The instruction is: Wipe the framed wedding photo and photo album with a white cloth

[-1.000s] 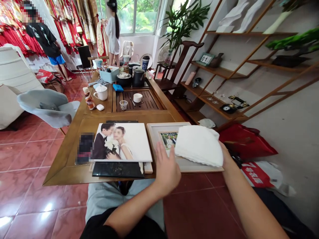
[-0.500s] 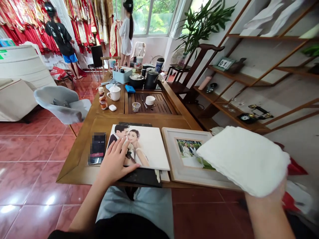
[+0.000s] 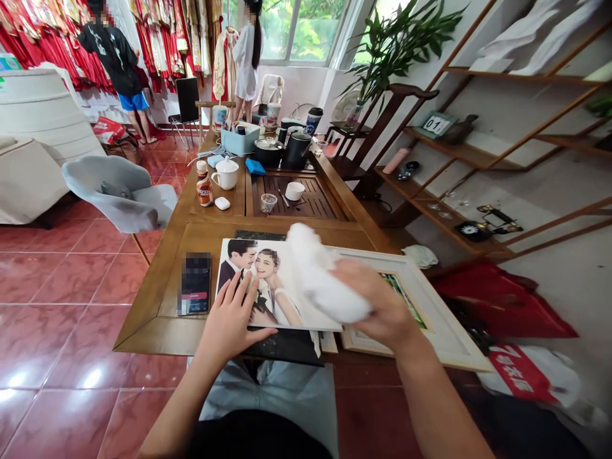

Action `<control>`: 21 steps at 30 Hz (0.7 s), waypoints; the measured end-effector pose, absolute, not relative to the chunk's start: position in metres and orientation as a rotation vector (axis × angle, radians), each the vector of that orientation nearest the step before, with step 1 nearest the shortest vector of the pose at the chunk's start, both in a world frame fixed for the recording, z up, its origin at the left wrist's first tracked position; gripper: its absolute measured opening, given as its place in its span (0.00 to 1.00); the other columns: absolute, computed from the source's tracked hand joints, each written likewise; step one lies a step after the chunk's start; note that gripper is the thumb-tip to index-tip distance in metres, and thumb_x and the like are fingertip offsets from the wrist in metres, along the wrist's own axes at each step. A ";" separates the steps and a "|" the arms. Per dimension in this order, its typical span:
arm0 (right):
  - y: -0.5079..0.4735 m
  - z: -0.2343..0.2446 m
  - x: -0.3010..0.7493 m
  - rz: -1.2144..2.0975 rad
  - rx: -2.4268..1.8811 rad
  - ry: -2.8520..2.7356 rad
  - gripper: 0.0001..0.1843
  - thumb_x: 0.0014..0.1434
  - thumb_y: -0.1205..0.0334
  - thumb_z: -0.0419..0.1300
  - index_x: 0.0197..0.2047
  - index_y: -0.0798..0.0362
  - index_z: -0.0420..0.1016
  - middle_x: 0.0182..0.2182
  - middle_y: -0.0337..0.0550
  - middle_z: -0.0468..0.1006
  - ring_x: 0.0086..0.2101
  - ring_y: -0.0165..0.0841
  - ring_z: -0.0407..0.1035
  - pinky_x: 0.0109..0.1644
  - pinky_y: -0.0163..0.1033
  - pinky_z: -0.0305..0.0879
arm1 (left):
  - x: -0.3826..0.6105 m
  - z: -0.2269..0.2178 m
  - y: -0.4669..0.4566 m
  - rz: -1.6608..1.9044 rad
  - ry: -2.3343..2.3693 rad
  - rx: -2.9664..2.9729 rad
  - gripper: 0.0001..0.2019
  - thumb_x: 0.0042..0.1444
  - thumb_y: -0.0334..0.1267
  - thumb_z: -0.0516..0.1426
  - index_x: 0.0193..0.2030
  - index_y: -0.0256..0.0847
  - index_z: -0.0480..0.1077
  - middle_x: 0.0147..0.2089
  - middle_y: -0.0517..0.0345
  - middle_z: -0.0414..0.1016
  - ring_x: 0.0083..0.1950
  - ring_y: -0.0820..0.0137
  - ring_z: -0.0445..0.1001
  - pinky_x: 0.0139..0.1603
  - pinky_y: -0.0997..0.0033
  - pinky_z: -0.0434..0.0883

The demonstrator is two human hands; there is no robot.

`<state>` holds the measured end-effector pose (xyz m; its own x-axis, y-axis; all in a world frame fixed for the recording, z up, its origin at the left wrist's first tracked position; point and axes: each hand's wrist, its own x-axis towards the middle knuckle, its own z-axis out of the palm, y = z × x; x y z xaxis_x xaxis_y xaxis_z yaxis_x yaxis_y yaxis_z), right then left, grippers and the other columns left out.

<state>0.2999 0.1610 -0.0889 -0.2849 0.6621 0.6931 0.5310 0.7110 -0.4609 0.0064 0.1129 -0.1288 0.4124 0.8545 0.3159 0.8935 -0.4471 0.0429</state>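
Note:
My left hand [image 3: 233, 319] lies flat with fingers spread on the near left corner of a frameless wedding photo print [image 3: 268, 287], which rests on a dark album at the wooden table's [image 3: 162, 312] near edge. My right hand [image 3: 382, 306] is closed on a bunched white cloth [image 3: 320, 280], holding it over the right part of the print. Right of the print lies a white framed photo [image 3: 430, 319], partly covered by my right hand and jutting past the table's edge.
A black phone [image 3: 194, 284] lies left of the print. Farther along the table stand a bottle [image 3: 204, 183], a white teapot [image 3: 225, 173], cups and a tea tray [image 3: 296, 197]. A grey chair [image 3: 119, 194] is at the left, wooden shelves [image 3: 478, 153] at the right. Two people stand by hanging red garments at the back.
My right hand swung the white cloth from the right side over onto the wedding print, bunching it. My left hand stayed pressed on the print's near corner.

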 end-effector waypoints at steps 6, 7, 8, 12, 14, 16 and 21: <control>0.166 -0.086 0.254 -0.046 -0.758 -2.721 0.34 0.57 0.55 0.68 0.66 0.46 0.71 0.61 0.59 0.73 0.62 0.52 0.65 0.67 0.67 0.54 | 0.006 -0.130 0.112 -0.477 -1.532 -2.522 0.46 0.60 0.69 0.54 0.72 0.31 0.60 0.75 0.39 0.59 0.76 0.48 0.56 0.73 0.51 0.57; 0.166 -0.086 0.251 -0.026 -0.801 -2.715 0.38 0.55 0.50 0.69 0.67 0.46 0.69 0.64 0.59 0.70 0.63 0.53 0.63 0.68 0.69 0.51 | 0.006 -0.129 0.112 -0.480 -1.530 -2.523 0.46 0.61 0.69 0.53 0.72 0.31 0.60 0.75 0.40 0.59 0.76 0.48 0.56 0.73 0.51 0.58; 0.165 -0.086 0.249 -0.009 -0.844 -2.697 0.42 0.53 0.45 0.70 0.68 0.45 0.68 0.66 0.59 0.67 0.65 0.54 0.60 0.69 0.70 0.47 | 0.005 -0.129 0.111 -0.482 -1.528 -2.523 0.46 0.61 0.69 0.53 0.72 0.31 0.60 0.75 0.40 0.59 0.76 0.48 0.56 0.72 0.51 0.58; 0.162 -0.089 0.245 0.002 -0.963 -2.641 0.46 0.52 0.37 0.69 0.70 0.43 0.66 0.71 0.57 0.59 0.69 0.56 0.53 0.71 0.71 0.38 | 0.005 -0.129 0.111 -0.487 -1.526 -2.501 0.47 0.62 0.70 0.50 0.73 0.28 0.59 0.75 0.40 0.59 0.75 0.48 0.57 0.72 0.52 0.58; 0.162 -0.094 0.243 0.014 -0.995 -2.613 0.44 0.52 0.37 0.69 0.69 0.41 0.68 0.71 0.56 0.60 0.68 0.55 0.54 0.71 0.70 0.37 | 0.007 -0.129 0.110 -0.492 -1.537 -2.484 0.48 0.63 0.70 0.48 0.74 0.27 0.56 0.75 0.39 0.60 0.75 0.49 0.58 0.72 0.53 0.57; 0.161 -0.100 0.242 0.024 -1.013 -2.583 0.41 0.53 0.38 0.69 0.67 0.40 0.70 0.70 0.55 0.62 0.68 0.55 0.56 0.71 0.70 0.37 | 0.008 -0.130 0.110 -0.485 -1.547 -2.474 0.49 0.63 0.70 0.48 0.75 0.27 0.53 0.74 0.39 0.60 0.75 0.49 0.58 0.72 0.53 0.57; 0.155 -0.109 0.241 0.049 -0.972 -2.561 0.39 0.51 0.43 0.71 0.65 0.41 0.72 0.69 0.52 0.65 0.67 0.53 0.56 0.72 0.68 0.36 | 0.008 -0.131 0.111 -0.454 -1.572 -2.469 0.48 0.62 0.69 0.51 0.75 0.29 0.54 0.75 0.39 0.59 0.75 0.49 0.58 0.72 0.53 0.58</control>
